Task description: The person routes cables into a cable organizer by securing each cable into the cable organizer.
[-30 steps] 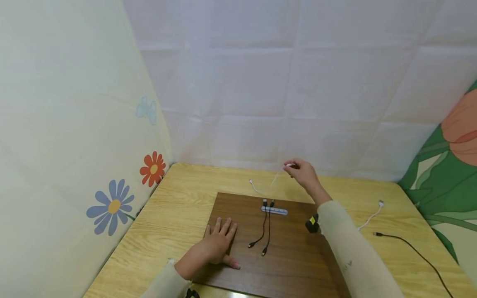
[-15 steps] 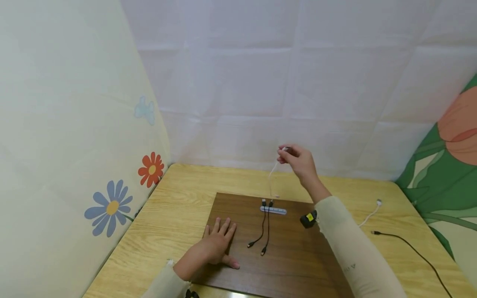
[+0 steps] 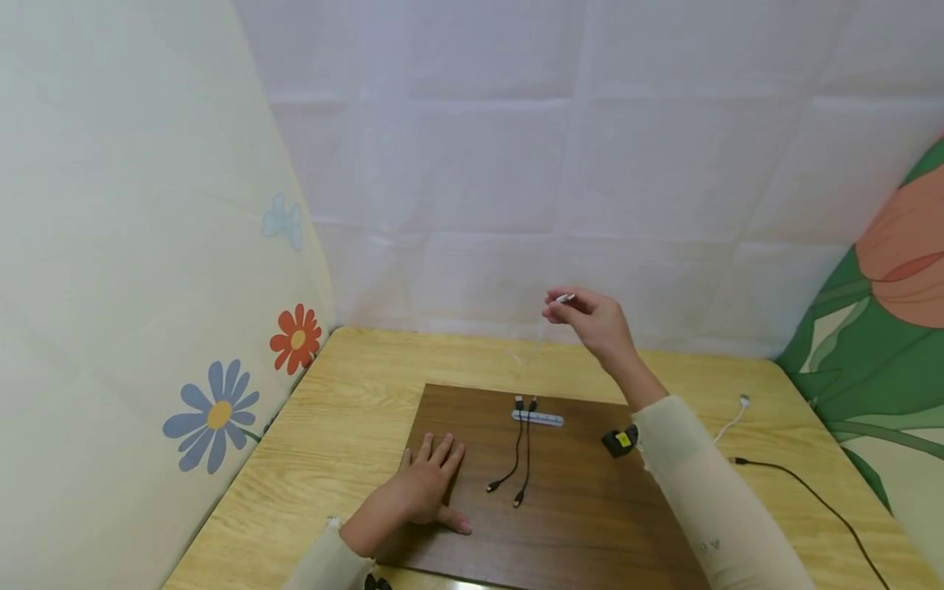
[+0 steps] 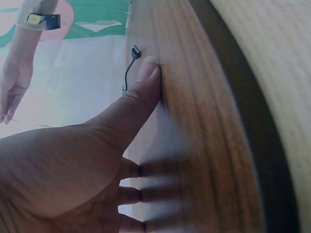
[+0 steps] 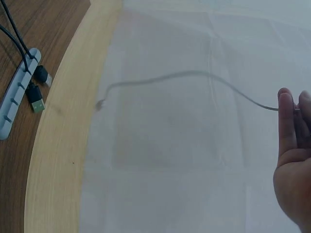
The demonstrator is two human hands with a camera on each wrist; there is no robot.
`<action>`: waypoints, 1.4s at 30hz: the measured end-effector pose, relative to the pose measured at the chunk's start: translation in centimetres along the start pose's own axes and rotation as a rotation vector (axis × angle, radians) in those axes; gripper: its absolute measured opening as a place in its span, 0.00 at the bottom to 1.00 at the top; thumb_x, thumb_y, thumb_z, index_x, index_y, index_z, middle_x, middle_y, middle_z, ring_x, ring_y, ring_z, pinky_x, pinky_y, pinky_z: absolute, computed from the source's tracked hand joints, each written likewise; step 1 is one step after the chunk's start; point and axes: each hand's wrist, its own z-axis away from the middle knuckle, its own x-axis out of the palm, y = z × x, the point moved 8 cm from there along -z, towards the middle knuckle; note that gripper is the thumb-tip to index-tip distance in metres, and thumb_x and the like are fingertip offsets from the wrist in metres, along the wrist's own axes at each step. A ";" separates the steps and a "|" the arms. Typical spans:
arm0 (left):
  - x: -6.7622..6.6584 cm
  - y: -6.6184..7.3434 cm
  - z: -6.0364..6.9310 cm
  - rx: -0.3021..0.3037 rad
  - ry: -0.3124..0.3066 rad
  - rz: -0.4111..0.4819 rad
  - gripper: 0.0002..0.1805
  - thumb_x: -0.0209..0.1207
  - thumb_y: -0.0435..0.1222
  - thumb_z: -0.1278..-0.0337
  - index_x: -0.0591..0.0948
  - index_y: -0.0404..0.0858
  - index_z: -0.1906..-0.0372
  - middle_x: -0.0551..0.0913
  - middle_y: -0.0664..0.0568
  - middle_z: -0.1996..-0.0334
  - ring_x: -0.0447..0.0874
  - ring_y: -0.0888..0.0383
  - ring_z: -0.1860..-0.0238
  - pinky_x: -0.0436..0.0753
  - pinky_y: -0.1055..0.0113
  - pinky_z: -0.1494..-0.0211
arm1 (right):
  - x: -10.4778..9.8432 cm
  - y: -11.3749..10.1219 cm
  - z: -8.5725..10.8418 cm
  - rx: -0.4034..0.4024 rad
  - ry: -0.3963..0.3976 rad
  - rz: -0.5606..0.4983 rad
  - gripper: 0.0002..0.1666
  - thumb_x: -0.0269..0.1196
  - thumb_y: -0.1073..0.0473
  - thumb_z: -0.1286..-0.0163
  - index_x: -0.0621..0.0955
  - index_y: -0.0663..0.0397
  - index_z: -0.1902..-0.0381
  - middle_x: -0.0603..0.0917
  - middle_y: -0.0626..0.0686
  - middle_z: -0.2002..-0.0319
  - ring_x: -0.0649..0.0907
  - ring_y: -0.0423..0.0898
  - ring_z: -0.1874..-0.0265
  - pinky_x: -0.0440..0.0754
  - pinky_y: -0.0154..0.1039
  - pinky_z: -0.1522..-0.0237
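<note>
My left hand (image 3: 426, 489) lies flat with fingers spread on a brown wooden board (image 3: 575, 524). Above the far side of the table, my right hand (image 3: 593, 324) pinches a white USB cable (image 5: 194, 73) near one connector (image 3: 565, 297); the rest dangles in the air, its lower end blurred. A pale blue cable organizer (image 3: 551, 420) sits near the board's far edge. Two black USB cables (image 3: 528, 455) pass through its slots, their USB-A plugs (image 5: 36, 99) at the far side. Other slots of the organizer hold no cable in the right wrist view.
To the right of the board, a white cable (image 3: 730, 428) and a black cable (image 3: 804, 483) lie on the light wooden table (image 3: 354, 393). White cloth (image 3: 457, 164) hangs behind the table. A flowered sheet (image 3: 147, 205) borders the left, and a printed one the right.
My right hand has risen and shifted slightly left, lifting the white cable so that its far end left the tabletop and swings. My left hand stays on the board.
</note>
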 end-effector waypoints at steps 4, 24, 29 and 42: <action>-0.3 0.0 0.0 0.004 0.007 0.011 0.66 0.70 0.68 0.62 0.58 0.39 0.20 0.52 0.38 0.20 0.46 0.31 0.22 0.58 0.29 0.29 | -0.4 -1.1 0.6 -0.053 0.025 0.060 0.18 0.67 0.55 0.29 0.86 0.65 0.50 0.89 0.57 0.61 0.89 0.42 0.66 0.87 0.37 0.60; -7.5 5.7 -2.3 0.226 0.555 0.592 0.20 0.49 0.35 0.23 0.74 0.34 0.33 0.81 0.43 0.41 0.81 0.49 0.42 0.82 0.54 0.42 | 1.9 -3.2 3.4 -0.099 -0.054 0.032 0.18 0.63 0.53 0.26 0.84 0.65 0.65 0.88 0.54 0.68 0.84 0.46 0.76 0.85 0.39 0.71; -8.3 6.5 -2.1 0.239 0.590 0.735 0.16 0.51 0.37 0.23 0.78 0.38 0.38 0.85 0.49 0.51 0.84 0.56 0.52 0.83 0.63 0.49 | 2.3 -2.8 3.4 -0.060 -0.077 0.010 0.17 0.63 0.52 0.25 0.84 0.64 0.62 0.87 0.58 0.66 0.84 0.46 0.75 0.86 0.38 0.70; -7.1 7.6 -2.2 0.315 0.542 0.939 0.08 0.52 0.33 0.24 0.78 0.33 0.52 0.87 0.44 0.63 0.87 0.46 0.61 0.87 0.64 0.57 | 2.7 -1.3 3.3 0.002 -0.122 -0.031 0.17 0.61 0.57 0.24 0.82 0.67 0.49 0.87 0.63 0.59 0.87 0.43 0.68 0.88 0.39 0.62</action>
